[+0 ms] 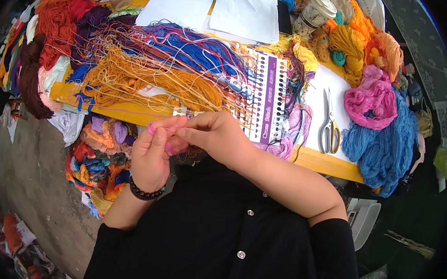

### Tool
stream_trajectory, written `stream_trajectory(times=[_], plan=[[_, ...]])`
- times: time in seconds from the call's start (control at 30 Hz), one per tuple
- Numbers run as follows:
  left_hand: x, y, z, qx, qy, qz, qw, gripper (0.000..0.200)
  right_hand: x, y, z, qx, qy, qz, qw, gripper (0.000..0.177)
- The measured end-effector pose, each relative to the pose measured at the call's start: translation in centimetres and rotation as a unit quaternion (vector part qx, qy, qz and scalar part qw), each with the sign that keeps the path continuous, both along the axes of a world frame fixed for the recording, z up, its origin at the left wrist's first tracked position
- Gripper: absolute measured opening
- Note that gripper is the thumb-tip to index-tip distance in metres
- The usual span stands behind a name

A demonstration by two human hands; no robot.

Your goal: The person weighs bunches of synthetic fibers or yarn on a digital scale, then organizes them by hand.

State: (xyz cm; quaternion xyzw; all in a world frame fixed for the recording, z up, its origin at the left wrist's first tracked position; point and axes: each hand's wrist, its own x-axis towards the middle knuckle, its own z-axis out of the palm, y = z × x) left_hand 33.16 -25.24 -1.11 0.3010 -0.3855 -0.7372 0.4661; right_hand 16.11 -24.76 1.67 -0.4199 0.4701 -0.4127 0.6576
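My left hand [154, 152], with a dark bead bracelet at the wrist, holds pink thread [170, 130] looped around its fingers. Fingertips of my right hand [205, 133] pinch the same thread close beside it. Both hands are in front of the table's near edge. Just beyond them lie golden-orange threads [160, 79] and blue threads [188, 50]. Their right ends reach a white and purple card [268, 98] with a row of holes, marked "Cross Stitch".
Scissors [330, 127] lie right of the card, beside a pink skein [372, 99] and blue skeins [383, 141]. Printed sheets [247, 10] and a lidded cup [315, 13] stand at the back. Red yarn [58, 27] is piled left. Mixed yarn [100, 166] hangs below the table's left part.
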Motion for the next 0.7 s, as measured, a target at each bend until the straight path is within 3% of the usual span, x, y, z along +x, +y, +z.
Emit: stream_trajectory(times=[0.07,0.1,0.13,0.17,0.2,0.23,0.27,0.33,0.37,0.4,0.43,0.5,0.53,0.57,0.6,0.63,0.67,0.7], plan=[[0.5,0.2,0.0,0.035,0.015,0.001,0.999,0.033,-0.4,0.1,0.2,0.034,-0.001,0.016,0.999,0.012],[0.8,0.2,0.0,0.071,0.032,0.003,0.997,0.032,-1.0,0.1,0.4,-0.011,-0.014,-0.008,1.000,0.011],[1.8,-0.2,-0.4,0.100,0.131,-0.010,0.986,0.030,-1.8,0.1,0.7,-0.056,-0.027,-0.032,0.998,0.010],[3.4,-0.9,-1.2,0.129,0.230,-0.022,0.964,0.027,-3.1,0.2,3.1,-0.017,-0.071,-0.089,0.993,0.009],[5.6,-1.3,-2.3,0.212,0.329,0.008,0.920,0.022,-5.1,0.1,4.2,-0.095,-0.103,-0.103,0.985,0.013],[8.0,-2.0,-3.0,0.225,0.330,0.039,0.916,0.022,-7.6,0.3,5.6,-0.196,-0.143,-0.104,0.964,0.016],[10.0,-2.9,-4.0,0.264,0.409,0.042,0.872,0.021,-10.2,0.7,7.4,-0.189,-0.192,-0.117,0.956,0.014],[16.7,-4.4,-7.7,0.230,0.383,0.095,0.890,0.020,-16.4,2.0,10.8,-0.154,-0.269,-0.165,0.937,0.010],[20.1,-4.9,-9.6,0.229,0.337,0.169,0.898,0.019,-19.7,2.5,12.3,-0.161,-0.266,-0.204,0.928,0.008],[24.0,-5.3,-11.7,0.226,0.287,0.243,0.899,0.019,-22.7,3.3,13.5,-0.201,-0.186,-0.220,0.936,0.009],[30.0,-5.8,-14.9,0.223,0.237,0.299,0.897,0.018,-25.7,4.2,14.8,-0.218,-0.102,-0.323,0.915,0.010],[34.2,-5.7,-16.4,0.210,0.117,0.413,0.878,0.017,-30.6,5.7,16.2,-0.273,0.148,-0.471,0.826,0.014],[34.4,-5.9,-15.0,0.201,0.048,0.466,0.860,0.016,-32.4,6.3,16.5,-0.299,0.305,-0.530,0.732,0.018],[31.3,-5.7,-12.6,0.187,-0.027,0.480,0.857,0.016,-31.4,5.8,16.4,-0.320,0.454,-0.621,0.553,0.021],[29.1,-5.9,-12.3,0.188,-0.026,0.479,0.857,0.016,-29.8,5.5,15.7,-0.298,0.492,-0.588,0.568,0.021],[27.2,-6.3,-12.0,0.162,-0.079,0.408,0.895,0.017,-28.1,5.2,15.0,-0.278,0.529,-0.552,0.581,0.022],[24.9,-6.7,-11.6,0.133,-0.131,0.332,0.925,0.019,-23.5,3.4,13.3,-0.287,0.532,-0.505,0.616,0.021],[20.7,-6.5,-9.7,0.175,-0.099,0.281,0.939,0.020,-20.9,2.5,10.6,-0.231,0.551,-0.406,0.691,0.022]])
